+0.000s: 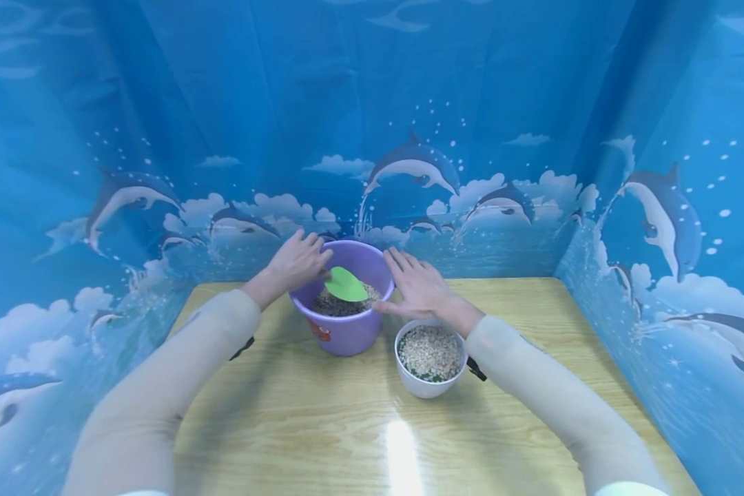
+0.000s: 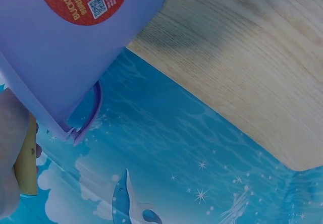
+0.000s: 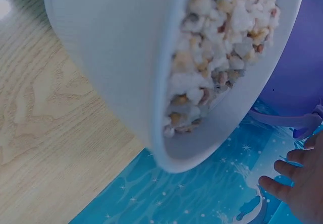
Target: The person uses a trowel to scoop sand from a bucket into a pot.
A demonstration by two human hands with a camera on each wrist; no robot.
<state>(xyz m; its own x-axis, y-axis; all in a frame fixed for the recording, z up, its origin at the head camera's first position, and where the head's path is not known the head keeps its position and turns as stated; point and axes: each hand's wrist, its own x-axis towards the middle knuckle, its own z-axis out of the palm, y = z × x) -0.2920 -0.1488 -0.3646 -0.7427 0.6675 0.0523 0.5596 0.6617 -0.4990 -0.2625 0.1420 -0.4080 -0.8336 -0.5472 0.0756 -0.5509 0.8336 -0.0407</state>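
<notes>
A purple bucket [image 1: 348, 337] stands on the table with small pale and dark grains inside. Over its mouth, my left hand [image 1: 299, 262] grips a small trowel, its green blade [image 1: 346, 284] tilted above the grains. The trowel's wooden handle [image 2: 26, 163] shows under the fingers in the left wrist view. My right hand [image 1: 418, 284] lies at the bucket's right rim with its fingers straight and spread. Below that hand is a white pot [image 1: 426, 388] filled with pale pebbly grains [image 3: 227, 37] and some green bits.
The wooden table [image 1: 297, 427] ends at the back and sides against a blue curtain [image 1: 502, 83] printed with dolphins. A purple carrying handle [image 2: 96, 108] hangs at the bucket's side. The white pot stands close to the bucket, beneath my right forearm.
</notes>
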